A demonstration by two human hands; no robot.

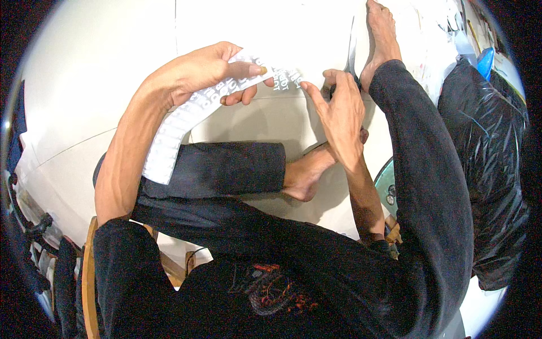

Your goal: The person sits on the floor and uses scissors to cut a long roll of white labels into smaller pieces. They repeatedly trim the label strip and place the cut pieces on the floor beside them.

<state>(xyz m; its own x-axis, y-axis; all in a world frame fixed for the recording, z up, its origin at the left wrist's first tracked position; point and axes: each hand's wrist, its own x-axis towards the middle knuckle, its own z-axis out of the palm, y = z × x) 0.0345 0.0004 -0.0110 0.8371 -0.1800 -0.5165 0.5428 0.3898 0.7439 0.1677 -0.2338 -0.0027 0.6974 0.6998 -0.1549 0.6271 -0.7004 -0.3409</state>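
My left hand (pixel 243 74) pinches a long white strip (pixel 169 140) covered with rows of raised white letters. The strip's lower end hangs over my bent trouser leg. Beyond my left fingertips, its far end looks like clear film with white letters (pixel 288 79) on it. Close to that end is my right hand (pixel 342 108), thumb and fingers apart; whether the thumb touches the film is unclear. A pair of scissors (pixel 352 53) lies on the floor behind my right hand, its dark handles partly hidden.
Pale floor tiles (pixel 106 63) spread out before me. My bare feet (pixel 383 34) are at the right and under my right arm. A black plastic bag (pixel 487 178) stands at the right, near a blue object (pixel 485 63). A greenish round-edged piece (pixel 383 180) shows beside my right leg.
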